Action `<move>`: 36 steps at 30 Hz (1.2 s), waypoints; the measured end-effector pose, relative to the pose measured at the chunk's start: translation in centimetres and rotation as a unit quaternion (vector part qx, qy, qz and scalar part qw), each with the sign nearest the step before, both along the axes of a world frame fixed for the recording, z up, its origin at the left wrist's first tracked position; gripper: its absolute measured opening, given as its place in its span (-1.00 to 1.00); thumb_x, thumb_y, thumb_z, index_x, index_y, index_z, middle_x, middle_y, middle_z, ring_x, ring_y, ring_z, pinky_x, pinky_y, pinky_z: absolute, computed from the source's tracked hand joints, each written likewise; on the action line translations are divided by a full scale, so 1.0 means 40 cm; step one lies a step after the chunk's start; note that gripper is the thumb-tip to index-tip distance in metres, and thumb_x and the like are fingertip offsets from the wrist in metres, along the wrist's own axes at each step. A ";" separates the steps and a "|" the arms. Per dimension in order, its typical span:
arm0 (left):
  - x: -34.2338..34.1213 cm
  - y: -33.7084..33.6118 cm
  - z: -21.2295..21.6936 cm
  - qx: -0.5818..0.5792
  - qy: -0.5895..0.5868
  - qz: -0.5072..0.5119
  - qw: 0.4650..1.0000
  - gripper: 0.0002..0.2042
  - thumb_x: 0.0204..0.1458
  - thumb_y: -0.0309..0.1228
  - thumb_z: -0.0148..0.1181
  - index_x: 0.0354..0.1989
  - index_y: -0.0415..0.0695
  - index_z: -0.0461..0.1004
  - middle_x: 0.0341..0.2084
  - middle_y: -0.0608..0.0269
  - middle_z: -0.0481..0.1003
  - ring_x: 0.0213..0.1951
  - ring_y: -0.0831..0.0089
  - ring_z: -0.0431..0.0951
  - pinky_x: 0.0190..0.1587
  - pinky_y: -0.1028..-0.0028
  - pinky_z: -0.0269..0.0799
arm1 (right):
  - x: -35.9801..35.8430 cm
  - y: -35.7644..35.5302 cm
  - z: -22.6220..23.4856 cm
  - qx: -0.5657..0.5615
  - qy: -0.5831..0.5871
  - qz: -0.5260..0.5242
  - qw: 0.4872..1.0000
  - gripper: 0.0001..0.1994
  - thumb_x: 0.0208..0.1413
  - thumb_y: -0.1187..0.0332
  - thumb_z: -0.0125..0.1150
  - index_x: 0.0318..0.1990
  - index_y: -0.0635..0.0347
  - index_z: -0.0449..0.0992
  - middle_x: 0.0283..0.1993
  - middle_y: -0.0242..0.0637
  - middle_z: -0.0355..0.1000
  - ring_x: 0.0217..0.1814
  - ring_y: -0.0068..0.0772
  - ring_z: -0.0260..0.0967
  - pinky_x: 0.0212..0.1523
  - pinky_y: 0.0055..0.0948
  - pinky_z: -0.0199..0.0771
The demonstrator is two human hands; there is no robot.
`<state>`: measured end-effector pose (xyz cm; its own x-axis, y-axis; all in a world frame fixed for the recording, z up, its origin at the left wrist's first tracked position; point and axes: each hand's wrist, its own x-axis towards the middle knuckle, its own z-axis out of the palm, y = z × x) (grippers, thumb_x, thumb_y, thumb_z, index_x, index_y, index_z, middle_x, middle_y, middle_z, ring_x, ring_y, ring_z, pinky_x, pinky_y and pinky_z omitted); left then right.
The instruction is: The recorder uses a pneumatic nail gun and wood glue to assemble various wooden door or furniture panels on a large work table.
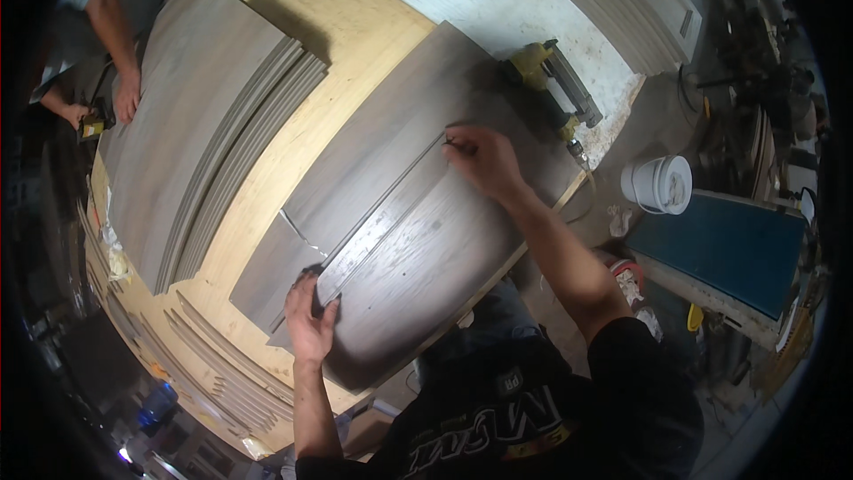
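Note:
A narrow grey-brown wooden board (369,236) lies slantwise over large wood-grain panels (418,284) of the same colour on the bench in front of me. My left hand (311,320) grips its near end, fingers over the far edge and thumb on the near side. At the other end, my right hand (480,160) is closed, with thumb and forefinger pinched at the corner. The palm side of the right hand is partly hidden. A thin pale strip (300,233) shows on the panel left of the board.
A yellow-black nail gun (555,84) lies beyond my right hand. Panel stacks stand left (204,124) and far right (613,0). Thin curved strips (218,364) lie lower left. Another person's hand (127,93) rests on the left stack. A white bucket (657,185) stands off the bench.

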<state>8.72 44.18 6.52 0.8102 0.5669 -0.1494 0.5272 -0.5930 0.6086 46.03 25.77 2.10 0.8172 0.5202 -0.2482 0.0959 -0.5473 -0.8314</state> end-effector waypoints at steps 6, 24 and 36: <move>0.018 0.023 -0.008 -0.007 0.008 -0.005 1.000 -0.45 -0.06 -0.53 0.43 0.19 -0.25 0.48 0.17 -0.09 0.49 0.24 -0.08 0.43 0.32 0.14 0.30 | 0.009 0.014 -0.012 -0.014 -0.071 0.022 0.997 -0.72 0.04 0.26 0.42 -0.08 0.07 0.67 -0.18 -0.25 0.59 -0.25 -0.19 0.59 -0.16 -0.30 0.58; 0.070 0.028 0.019 0.023 0.144 0.007 0.989 -0.45 -0.13 -0.49 0.52 0.13 -0.21 0.56 -0.13 0.07 0.47 -0.01 0.09 0.47 0.14 0.25 0.41 | 0.034 0.018 0.005 -0.052 -0.012 0.047 0.997 -0.67 0.10 0.21 0.44 -0.01 0.13 0.68 -0.17 -0.14 0.64 -0.14 -0.14 0.62 -0.06 -0.29 0.59; -0.223 0.056 -0.074 0.101 0.090 0.232 0.963 -0.53 0.06 -0.23 0.44 0.12 -0.15 0.56 0.05 -0.01 0.51 0.13 0.01 0.46 0.20 0.11 0.40 | 0.075 -0.014 -0.033 -0.074 -0.091 0.115 0.986 -0.64 0.14 0.21 0.44 0.06 0.13 0.67 -0.06 -0.11 0.67 0.01 -0.21 0.64 0.08 -0.29 0.56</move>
